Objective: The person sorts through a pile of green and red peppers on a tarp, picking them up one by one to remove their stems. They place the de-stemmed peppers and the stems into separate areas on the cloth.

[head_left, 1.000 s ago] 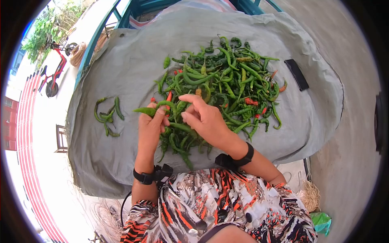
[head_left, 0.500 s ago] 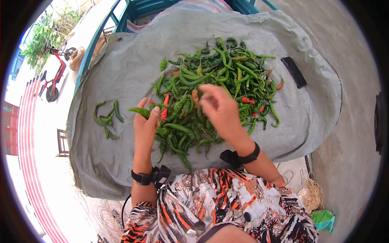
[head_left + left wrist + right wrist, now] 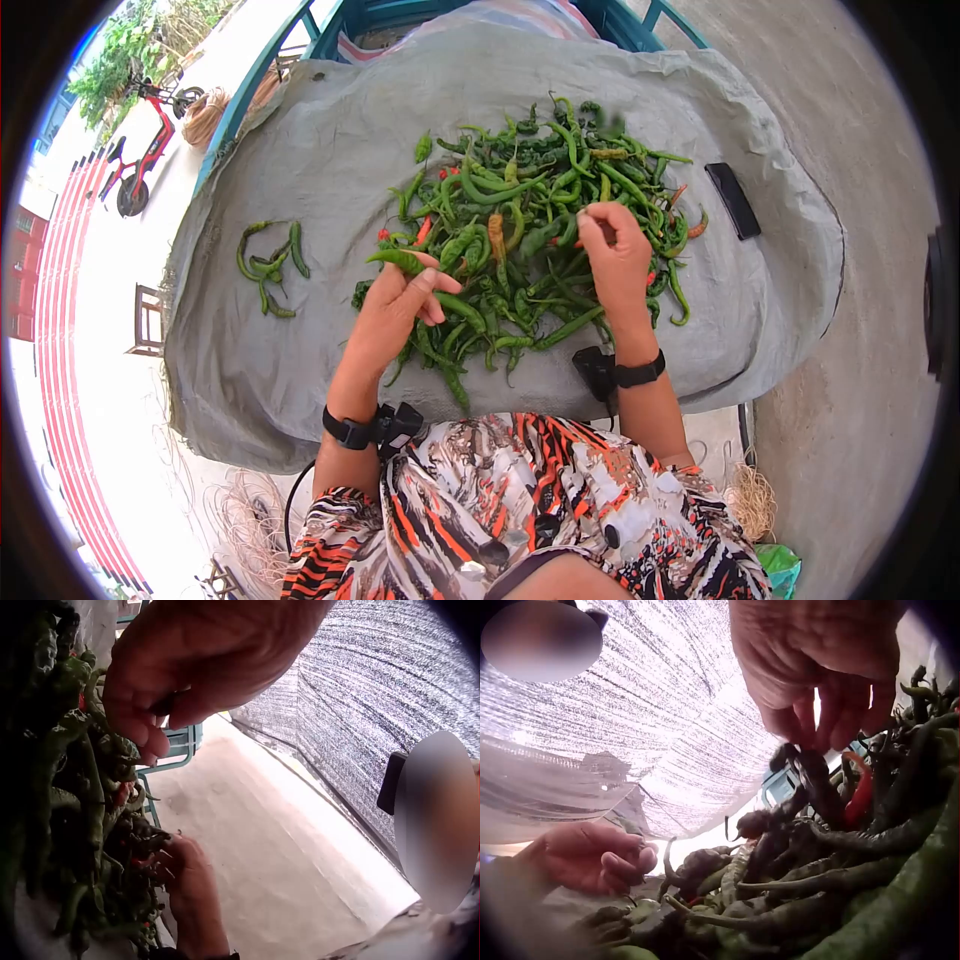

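A large heap of green chili peppers (image 3: 490,190), with some red ones among them, lies on a grey cloth (image 3: 320,160). Over the heap's near left side, my left hand (image 3: 398,305) pinches a green chili pepper (image 3: 392,257) between thumb and fingers; its pointed end sticks out to the left. My right hand (image 3: 620,260) is over the right part of the heap, fingers pointing down. In the right wrist view its fingertips pinch a dark, curled chili pepper (image 3: 814,776) at the top of the heap.
Several green chili peppers (image 3: 268,268) lie apart on the left of the cloth. A black phone (image 3: 733,200) rests on the right side. A teal metal frame (image 3: 240,115) borders the cloth at the back left, and a red scooter (image 3: 150,150) stands beyond it.
My right hand has left the left hand's side and moved right across the heap, down to another chili pepper. The left hand keeps its green chili pepper and has shifted slightly right.
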`<act>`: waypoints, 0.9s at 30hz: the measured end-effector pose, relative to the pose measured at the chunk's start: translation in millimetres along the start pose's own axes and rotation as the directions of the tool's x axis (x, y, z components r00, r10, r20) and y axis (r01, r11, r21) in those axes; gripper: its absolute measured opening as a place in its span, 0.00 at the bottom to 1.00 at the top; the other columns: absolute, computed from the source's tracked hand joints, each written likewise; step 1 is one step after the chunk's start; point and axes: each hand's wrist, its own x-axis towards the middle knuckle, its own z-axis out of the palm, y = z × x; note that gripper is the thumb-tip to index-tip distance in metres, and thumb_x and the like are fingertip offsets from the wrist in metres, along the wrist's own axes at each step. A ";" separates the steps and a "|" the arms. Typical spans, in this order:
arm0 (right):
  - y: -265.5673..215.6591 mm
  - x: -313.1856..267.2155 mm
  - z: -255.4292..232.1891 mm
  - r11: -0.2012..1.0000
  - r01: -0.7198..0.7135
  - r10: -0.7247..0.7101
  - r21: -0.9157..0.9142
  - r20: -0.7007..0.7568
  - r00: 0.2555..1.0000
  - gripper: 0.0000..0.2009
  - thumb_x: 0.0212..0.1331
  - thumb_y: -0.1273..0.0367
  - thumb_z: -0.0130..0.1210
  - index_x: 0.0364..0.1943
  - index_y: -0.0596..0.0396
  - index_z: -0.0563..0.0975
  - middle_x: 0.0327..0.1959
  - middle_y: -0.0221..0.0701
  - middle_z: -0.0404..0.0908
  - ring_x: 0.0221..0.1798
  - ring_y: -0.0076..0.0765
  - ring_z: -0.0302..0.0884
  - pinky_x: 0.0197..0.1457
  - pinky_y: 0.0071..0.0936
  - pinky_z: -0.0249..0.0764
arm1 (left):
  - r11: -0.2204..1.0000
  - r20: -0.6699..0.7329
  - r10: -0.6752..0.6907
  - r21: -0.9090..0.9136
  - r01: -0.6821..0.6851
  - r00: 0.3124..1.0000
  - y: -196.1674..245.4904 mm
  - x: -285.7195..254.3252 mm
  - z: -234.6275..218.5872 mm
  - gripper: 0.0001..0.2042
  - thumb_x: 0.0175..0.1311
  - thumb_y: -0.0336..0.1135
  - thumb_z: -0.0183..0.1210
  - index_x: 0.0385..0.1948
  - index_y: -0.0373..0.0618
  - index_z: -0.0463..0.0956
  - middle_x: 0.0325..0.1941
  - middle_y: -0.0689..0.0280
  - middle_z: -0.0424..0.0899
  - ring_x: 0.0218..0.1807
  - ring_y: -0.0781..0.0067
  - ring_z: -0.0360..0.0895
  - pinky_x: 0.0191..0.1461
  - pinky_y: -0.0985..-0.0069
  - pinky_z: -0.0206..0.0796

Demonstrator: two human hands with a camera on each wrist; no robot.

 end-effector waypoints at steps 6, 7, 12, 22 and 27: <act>-29.1 2.4 -12.1 0.919 -0.163 0.156 0.358 0.048 0.987 0.03 0.66 0.73 0.54 0.39 0.58 0.76 0.31 0.22 0.78 0.30 0.16 0.74 0.36 0.17 0.71 | 0.997 0.079 -0.066 -0.030 0.069 0.995 -2.5 -0.1 14.8 0.14 0.77 0.42 0.43 0.48 0.40 0.69 0.38 0.62 0.83 0.28 0.81 0.74 0.33 0.83 0.65; -30.7 2.5 -13.0 0.904 -0.184 0.174 0.386 0.061 0.983 0.03 0.66 0.73 0.53 0.39 0.58 0.76 0.31 0.23 0.78 0.30 0.17 0.74 0.36 0.17 0.72 | 0.996 0.088 -0.075 -0.034 0.078 0.993 -3.2 0.3 16.7 0.15 0.77 0.43 0.42 0.47 0.39 0.70 0.38 0.62 0.83 0.28 0.81 0.74 0.33 0.83 0.65; -33.2 -4.1 -10.1 0.875 -0.269 0.207 0.402 0.192 0.959 0.04 0.66 0.72 0.53 0.38 0.58 0.76 0.31 0.25 0.79 0.30 0.19 0.77 0.38 0.19 0.75 | 0.997 0.137 0.027 0.062 -0.036 0.990 3.9 -1.1 20.8 0.18 0.75 0.45 0.43 0.43 0.39 0.76 0.47 0.61 0.81 0.37 0.79 0.74 0.39 0.80 0.66; -36.7 -20.9 5.8 0.648 -0.494 0.228 0.580 0.471 0.852 0.06 0.68 0.70 0.50 0.38 0.57 0.75 0.37 0.28 0.80 0.31 0.24 0.79 0.39 0.26 0.78 | 0.984 0.095 0.097 -0.156 -0.082 0.991 -4.6 -2.8 32.1 0.18 0.74 0.42 0.48 0.52 0.35 0.73 0.49 0.63 0.79 0.46 0.75 0.78 0.47 0.78 0.69; -31.2 -22.4 13.2 0.565 -0.548 0.227 0.617 0.522 0.822 0.07 0.68 0.69 0.49 0.41 0.57 0.75 0.41 0.31 0.80 0.33 0.27 0.81 0.42 0.28 0.79 | 0.976 0.002 0.121 -0.185 -0.119 0.993 0.3 -4.3 27.7 0.18 0.75 0.43 0.47 0.50 0.37 0.75 0.38 0.66 0.79 0.40 0.78 0.76 0.42 0.80 0.66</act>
